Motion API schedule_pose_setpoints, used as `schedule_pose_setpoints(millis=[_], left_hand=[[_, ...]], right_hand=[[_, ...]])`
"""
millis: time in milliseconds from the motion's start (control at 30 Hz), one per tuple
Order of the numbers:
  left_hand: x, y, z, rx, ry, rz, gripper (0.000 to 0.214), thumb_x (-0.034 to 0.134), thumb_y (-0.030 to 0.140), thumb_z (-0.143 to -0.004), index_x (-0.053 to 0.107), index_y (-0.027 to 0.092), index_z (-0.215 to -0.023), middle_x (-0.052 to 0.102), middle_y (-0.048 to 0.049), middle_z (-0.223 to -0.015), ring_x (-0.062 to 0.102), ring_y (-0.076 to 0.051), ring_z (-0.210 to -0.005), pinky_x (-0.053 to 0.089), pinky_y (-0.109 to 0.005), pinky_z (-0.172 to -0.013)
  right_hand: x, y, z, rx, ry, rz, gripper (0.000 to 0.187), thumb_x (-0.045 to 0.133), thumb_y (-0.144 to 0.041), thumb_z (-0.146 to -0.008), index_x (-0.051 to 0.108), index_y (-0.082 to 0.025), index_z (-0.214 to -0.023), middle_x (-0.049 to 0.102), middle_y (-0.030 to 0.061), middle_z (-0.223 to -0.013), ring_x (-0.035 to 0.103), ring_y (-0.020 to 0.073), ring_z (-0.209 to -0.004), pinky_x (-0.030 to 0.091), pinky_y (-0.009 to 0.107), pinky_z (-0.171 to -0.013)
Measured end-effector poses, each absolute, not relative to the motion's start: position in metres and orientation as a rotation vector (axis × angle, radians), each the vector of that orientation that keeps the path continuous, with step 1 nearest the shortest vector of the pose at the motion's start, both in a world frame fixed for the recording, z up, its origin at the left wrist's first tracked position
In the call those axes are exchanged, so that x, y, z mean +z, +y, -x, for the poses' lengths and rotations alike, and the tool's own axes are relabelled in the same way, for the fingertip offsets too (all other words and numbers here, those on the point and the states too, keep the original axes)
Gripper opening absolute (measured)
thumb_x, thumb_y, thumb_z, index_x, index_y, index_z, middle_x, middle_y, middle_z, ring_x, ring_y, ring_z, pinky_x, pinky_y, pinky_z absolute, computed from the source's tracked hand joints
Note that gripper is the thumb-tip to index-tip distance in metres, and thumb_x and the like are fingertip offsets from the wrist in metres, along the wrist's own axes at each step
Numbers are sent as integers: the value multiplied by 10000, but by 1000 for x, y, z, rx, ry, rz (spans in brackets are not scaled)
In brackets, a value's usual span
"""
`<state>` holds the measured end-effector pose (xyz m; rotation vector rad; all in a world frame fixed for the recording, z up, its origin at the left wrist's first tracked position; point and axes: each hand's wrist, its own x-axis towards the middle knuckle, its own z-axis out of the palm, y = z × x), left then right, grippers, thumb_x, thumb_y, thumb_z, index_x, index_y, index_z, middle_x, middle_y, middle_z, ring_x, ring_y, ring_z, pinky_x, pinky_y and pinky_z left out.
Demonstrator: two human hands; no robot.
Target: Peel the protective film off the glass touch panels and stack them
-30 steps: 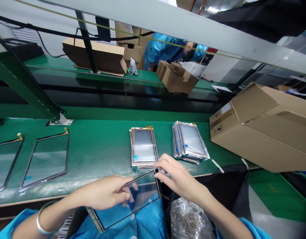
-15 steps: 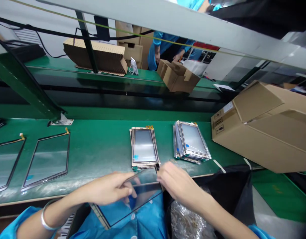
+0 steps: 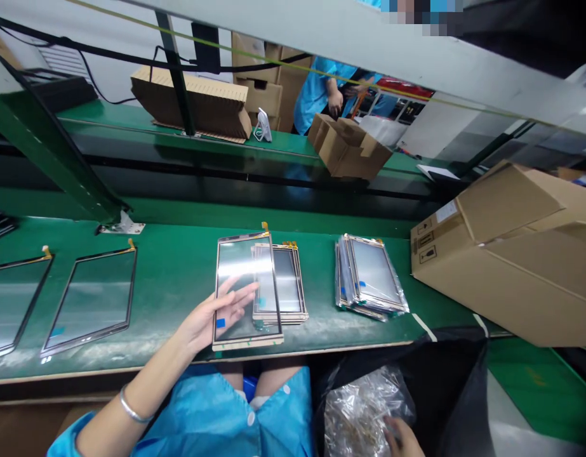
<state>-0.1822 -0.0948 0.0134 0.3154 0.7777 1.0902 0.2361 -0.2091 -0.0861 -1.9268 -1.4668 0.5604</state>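
My left hand [image 3: 197, 320] holds a clear, dark-framed touch screen panel [image 3: 242, 279] by its left side, thumb in front and fingers seen through the glass behind it. The panel has an orange connector tail at its top and a blue sticker at its lower left. It overlaps a stack of similar panels [image 3: 290, 279] on the bench. Low in view, my right hand [image 3: 403, 438] is partly cut off by the frame, its visible fingers apart. They are at the crumpled clear plastic [image 3: 364, 406] inside a black bag [image 3: 445, 381].
Two framed panels [image 3: 90, 292] lie on the green bench [image 3: 173, 273] to the left. Another panel stack [image 3: 373, 273] sits right of centre. A large carton [image 3: 506, 247] stands at right. Behind the bench, a person [image 3: 324, 95] is near a small open box [image 3: 352, 149].
My left hand has raised the panel from over my lap to above the bench. My right hand has let go of the panel's corner and moved down to the plastic in the black bag.
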Motion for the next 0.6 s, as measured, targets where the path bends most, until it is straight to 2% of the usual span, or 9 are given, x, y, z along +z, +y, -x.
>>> schedule_pose_setpoints(millis=[100, 200, 267, 367, 533, 600], left_hand=[[15, -100, 172, 1090, 680, -299, 668, 497, 140, -896, 197, 270, -1479, 646, -107, -1224, 641, -190, -1060, 515, -317, -865], [20, -108, 163, 1124, 658, -325, 634, 462, 214, -930, 168, 297, -1485, 631, -102, -1249, 604, -245, -1127, 469, -429, -940], [25, -113, 158, 1145, 661, -353, 632, 471, 241, -932, 168, 307, -1483, 616, -101, -1273, 584, -264, -1154, 459, -446, -944], [28, -120, 155, 1157, 650, -398, 636, 494, 269, -926, 185, 303, -1481, 592, -111, -1305, 573, -279, -1167, 449, -459, -947], [25, -124, 155, 1140, 615, -468, 548, 485, 307, -934, 294, 309, -1448, 540, -106, -1365, 527, -294, -1219, 429, -463, -967], [22, -124, 155, 1137, 616, -494, 535, 462, 328, -944, 286, 321, -1449, 522, -102, -1384, 494, -295, -1253, 418, -470, -977]], right_hand=[[-71, -189, -189, 468, -1445, 1735, 326, 556, -531, -783, 671, -227, -753, 669, 91, -772, 662, 267, -652, 567, 438, -586], [-27, -164, -126, 731, -1464, 1455, 192, 527, -341, -875, 661, -203, -877, 668, 59, -811, 633, 172, -631, 560, 316, -622], [-4, -152, -89, 847, -1488, 1307, 138, 534, -278, -879, 642, -192, -886, 653, 47, -808, 622, 153, -661, 540, 270, -622], [8, -143, -58, 847, -1519, 1230, 66, 559, -225, -861, 607, -186, -840, 610, 27, -780, 586, 139, -683, 498, 235, -598], [-2, -141, -56, 798, -1646, 1248, 120, 514, -185, -888, 532, -197, -771, 536, 13, -752, 509, 130, -661, 438, 238, -573], [-3, -142, -58, 780, -1736, 1250, 136, 473, -171, -907, 517, -200, -782, 518, 13, -762, 496, 127, -657, 430, 241, -580]])
